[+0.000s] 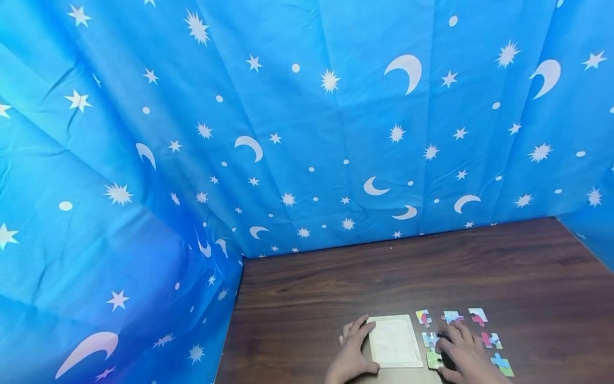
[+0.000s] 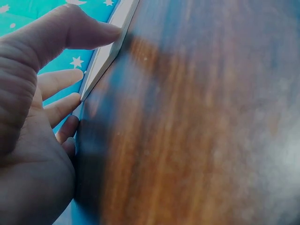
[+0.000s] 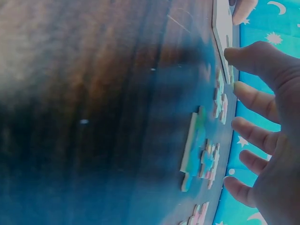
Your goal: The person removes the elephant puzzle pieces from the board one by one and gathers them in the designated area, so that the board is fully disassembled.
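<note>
My left hand (image 1: 353, 349) holds the left side of a pale square puzzle tray (image 1: 418, 344), thumb near its front corner and fingers along the far part of that side. The tray lies flat, its raised border around a bare whitish inside. In the left wrist view, the thumb (image 2: 93, 33) touches the tray's edge (image 2: 101, 61). Over the loose pieces to the tray's right is my right hand (image 1: 462, 352), fingers spread. Its thumb and forefinger are beside a green puzzle piece (image 1: 433, 359); contact is unclear. A light-blue piece (image 1: 428, 339) lies just beyond.
Further jigsaw pieces lie around the right hand: a yellow-pink one (image 1: 423, 317), a blue one (image 1: 451, 316), a white-red one (image 1: 478, 316), a pink-blue one (image 1: 494, 340) and a blue-green one (image 1: 502, 364). A blue starry curtain (image 1: 307, 133) borders the dark wooden table (image 1: 297, 304).
</note>
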{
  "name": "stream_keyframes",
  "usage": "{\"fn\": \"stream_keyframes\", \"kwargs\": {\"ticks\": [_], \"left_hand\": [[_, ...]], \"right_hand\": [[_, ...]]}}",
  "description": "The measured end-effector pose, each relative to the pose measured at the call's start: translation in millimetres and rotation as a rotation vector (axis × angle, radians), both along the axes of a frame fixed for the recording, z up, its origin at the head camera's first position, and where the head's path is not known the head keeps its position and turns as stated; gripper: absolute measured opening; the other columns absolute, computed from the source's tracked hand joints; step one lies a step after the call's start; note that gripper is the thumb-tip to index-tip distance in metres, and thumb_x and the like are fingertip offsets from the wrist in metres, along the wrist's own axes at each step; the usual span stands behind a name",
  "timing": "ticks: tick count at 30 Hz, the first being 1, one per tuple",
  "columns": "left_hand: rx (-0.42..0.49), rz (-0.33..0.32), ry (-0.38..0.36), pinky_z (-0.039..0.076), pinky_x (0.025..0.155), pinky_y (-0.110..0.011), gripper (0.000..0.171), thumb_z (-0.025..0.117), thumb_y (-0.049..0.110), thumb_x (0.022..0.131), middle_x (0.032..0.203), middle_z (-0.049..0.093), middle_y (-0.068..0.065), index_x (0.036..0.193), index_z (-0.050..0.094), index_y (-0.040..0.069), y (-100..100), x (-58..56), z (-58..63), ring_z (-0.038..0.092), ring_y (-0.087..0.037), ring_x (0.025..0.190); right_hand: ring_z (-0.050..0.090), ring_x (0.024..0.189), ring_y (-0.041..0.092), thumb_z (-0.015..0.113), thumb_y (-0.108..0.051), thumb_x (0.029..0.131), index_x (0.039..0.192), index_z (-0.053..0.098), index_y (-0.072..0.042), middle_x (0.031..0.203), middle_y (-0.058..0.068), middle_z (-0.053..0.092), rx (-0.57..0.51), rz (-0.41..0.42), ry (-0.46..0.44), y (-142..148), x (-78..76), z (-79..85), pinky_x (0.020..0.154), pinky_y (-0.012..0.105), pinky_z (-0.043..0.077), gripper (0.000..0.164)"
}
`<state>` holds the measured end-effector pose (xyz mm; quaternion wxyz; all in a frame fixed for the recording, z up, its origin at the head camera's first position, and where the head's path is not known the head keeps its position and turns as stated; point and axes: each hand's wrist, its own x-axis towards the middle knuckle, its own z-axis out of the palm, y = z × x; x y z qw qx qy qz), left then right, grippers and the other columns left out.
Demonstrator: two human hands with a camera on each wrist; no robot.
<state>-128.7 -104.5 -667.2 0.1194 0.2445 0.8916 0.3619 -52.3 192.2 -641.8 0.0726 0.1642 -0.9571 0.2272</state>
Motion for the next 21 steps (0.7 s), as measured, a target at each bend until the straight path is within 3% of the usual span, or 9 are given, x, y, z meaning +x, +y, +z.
{"fn": "stream_keyframes", "kwargs": {"ticks": [3, 10, 17, 21], "left_hand": [[-0.010, 0.012, -0.024, 0.029, 0.094, -0.041, 0.092, 0.086, 0.017, 0.057, 0.156, 0.040, 0.003, 0.144, 0.056, 0.021, 0.7, 0.0, -0.8, 0.033, -0.021, 0.131], [-0.017, 0.036, -0.043, 0.029, 0.096, -0.044, 0.093, 0.085, 0.016, 0.056, 0.155, 0.040, 0.005, 0.144, 0.057, 0.022, 1.3, 4.0, -2.4, 0.032, -0.020, 0.131], [-0.015, 0.040, -0.022, 0.029, 0.094, -0.041, 0.093, 0.084, 0.014, 0.055, 0.156, 0.040, 0.004, 0.144, 0.056, 0.021, 2.4, 5.6, -2.0, 0.033, -0.020, 0.130], [-0.018, 0.019, -0.014, 0.032, 0.096, -0.045, 0.092, 0.085, 0.019, 0.060, 0.158, 0.038, 0.002, 0.147, 0.053, 0.021, 3.4, 8.1, -2.5, 0.033, -0.022, 0.133]], "right_hand": [[0.047, 0.114, 0.050, 0.087, -0.040, 0.070, 0.083, 0.059, -0.029, 0.117, 0.009, 0.056, -0.006, 0.001, -0.047, 1.1, 1.5, -4.7, 0.073, 0.069, 0.042, 0.033], [0.048, 0.109, 0.046, 0.087, -0.041, 0.067, 0.081, 0.057, -0.031, 0.114, 0.006, 0.056, -0.006, -0.010, 0.028, 0.6, 5.8, -14.5, 0.069, 0.063, 0.043, 0.034], [0.049, 0.111, 0.048, 0.089, -0.035, 0.067, 0.086, 0.063, -0.026, 0.115, 0.007, 0.056, -0.003, -0.032, -0.049, 0.2, 3.3, -11.6, 0.072, 0.065, 0.043, 0.034], [0.053, 0.103, 0.038, 0.090, -0.031, 0.064, 0.085, 0.063, -0.026, 0.108, 0.004, 0.058, -0.018, -0.044, 0.064, 1.5, 4.7, -10.0, 0.066, 0.056, 0.046, 0.035]]}}
